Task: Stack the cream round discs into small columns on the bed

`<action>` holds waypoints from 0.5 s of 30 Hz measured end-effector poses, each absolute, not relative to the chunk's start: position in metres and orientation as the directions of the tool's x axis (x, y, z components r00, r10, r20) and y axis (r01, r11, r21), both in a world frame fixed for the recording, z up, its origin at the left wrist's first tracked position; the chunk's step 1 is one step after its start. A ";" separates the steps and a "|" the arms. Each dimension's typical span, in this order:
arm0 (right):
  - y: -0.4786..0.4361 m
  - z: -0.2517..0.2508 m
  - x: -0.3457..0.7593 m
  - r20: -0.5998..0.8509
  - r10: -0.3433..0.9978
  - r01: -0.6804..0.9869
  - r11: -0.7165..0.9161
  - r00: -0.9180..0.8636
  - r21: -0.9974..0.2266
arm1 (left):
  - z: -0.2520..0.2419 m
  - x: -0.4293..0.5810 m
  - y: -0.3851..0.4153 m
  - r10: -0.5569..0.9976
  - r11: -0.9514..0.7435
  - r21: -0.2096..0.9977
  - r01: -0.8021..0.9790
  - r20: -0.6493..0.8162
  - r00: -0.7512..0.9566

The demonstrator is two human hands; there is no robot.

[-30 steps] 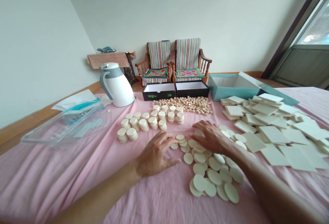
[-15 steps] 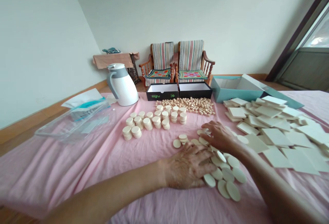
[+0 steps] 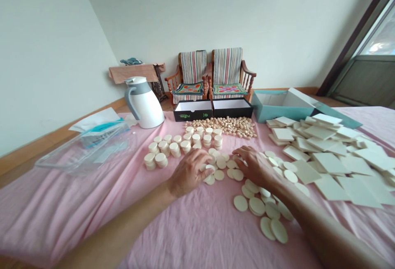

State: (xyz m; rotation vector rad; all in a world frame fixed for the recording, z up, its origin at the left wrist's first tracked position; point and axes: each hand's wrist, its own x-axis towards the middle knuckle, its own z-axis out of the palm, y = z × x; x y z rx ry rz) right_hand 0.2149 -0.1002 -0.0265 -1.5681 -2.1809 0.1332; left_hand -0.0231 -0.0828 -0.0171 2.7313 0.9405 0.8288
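Note:
My left hand (image 3: 189, 173) rests at the left edge of a spread of loose pale round discs (image 3: 221, 162). Its thumb and fingers are apart, curved around a few of the discs. My right hand (image 3: 253, 164) lies low over the middle of the spread, fingers stretched forward and partly covering some discs. More loose discs (image 3: 256, 206) lie under and in front of the right forearm. Beyond the left hand stand several short stacks of the same discs (image 3: 175, 149) in uneven rows.
Small wooden pieces (image 3: 236, 126) lie heaped before two black open boxes (image 3: 193, 114). Pale square tiles (image 3: 333, 164) are piled at right, near a teal box (image 3: 274, 112). A white jug (image 3: 147, 106) and a clear plastic tray (image 3: 61, 160) stand left on the pink cloth (image 3: 185, 232).
My left hand has moved left and away from me, and discs now lie spread between both hands. The right hand has shifted slightly left.

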 end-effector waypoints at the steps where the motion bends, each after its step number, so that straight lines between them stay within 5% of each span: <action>1: -0.100 -0.026 0.214 0.305 0.919 0.876 0.349 -0.250 -0.332 | -0.017 -0.027 -0.081 0.632 -0.774 0.329 0.541 0.453 0.629; 8: -0.099 -0.029 0.212 0.368 0.881 0.822 0.432 -0.297 -0.370 | -0.021 -0.029 -0.079 0.685 -0.722 0.433 0.539 0.345 0.641; 15: -0.105 -0.028 0.198 0.349 0.816 0.717 0.574 -0.461 -0.395 | -0.018 -0.027 -0.083 0.548 -0.793 0.491 0.361 0.314 0.775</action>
